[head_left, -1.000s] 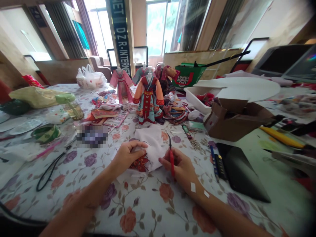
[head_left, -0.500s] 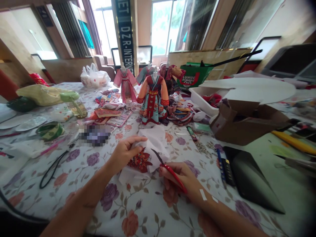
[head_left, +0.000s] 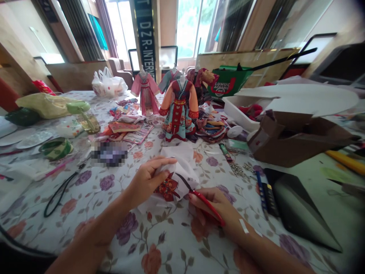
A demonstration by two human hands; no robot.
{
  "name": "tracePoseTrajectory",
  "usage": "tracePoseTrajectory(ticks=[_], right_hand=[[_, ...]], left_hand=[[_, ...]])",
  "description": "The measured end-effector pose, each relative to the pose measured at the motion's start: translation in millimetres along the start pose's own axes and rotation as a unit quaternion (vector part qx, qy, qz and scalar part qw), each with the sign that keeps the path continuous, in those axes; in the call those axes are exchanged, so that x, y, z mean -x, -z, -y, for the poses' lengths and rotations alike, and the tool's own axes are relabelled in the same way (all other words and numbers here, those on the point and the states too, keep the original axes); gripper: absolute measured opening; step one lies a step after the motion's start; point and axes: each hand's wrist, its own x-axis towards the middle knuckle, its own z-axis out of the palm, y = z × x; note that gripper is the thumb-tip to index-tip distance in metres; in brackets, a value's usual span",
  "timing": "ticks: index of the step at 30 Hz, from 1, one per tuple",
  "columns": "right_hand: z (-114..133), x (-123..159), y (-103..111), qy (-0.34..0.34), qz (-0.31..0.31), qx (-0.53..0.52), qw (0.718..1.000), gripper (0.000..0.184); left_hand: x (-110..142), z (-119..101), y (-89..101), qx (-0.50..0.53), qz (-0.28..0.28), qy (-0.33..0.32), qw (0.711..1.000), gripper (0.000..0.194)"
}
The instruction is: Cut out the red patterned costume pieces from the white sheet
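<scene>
My left hand [head_left: 148,180] pinches a white piece of cloth [head_left: 182,167] that carries a red embroidered patch [head_left: 167,188], pressing it onto the floral tablecloth [head_left: 171,243]. My right hand [head_left: 212,205] grips red-handled scissors [head_left: 199,196]. Their dark blades point up-left and meet the edge of the red patch. A white plaster sits on my right wrist.
Small costumed doll figures [head_left: 180,110] stand behind the cloth among fabric scraps. A brown cardboard box [head_left: 296,139] and a dark tablet [head_left: 302,207] lie to the right. A black cord [head_left: 58,194] and a green tape roll [head_left: 55,147] lie to the left.
My right hand tilted the scissors from upright beside the cloth to slanting with the blades at the red patch. My left hand lifted the cloth edge slightly.
</scene>
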Motion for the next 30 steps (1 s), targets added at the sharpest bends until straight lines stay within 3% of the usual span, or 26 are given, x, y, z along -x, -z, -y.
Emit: tracePoseTrajectory(ticks=[30], right_hand=[[0.4,0.3,-2.5,0.004,-0.017,0.015,1.0,0.045]], left_hand=[[0.2,-0.7,-0.8,-0.02,0.018,-0.008,1.0,0.032]])
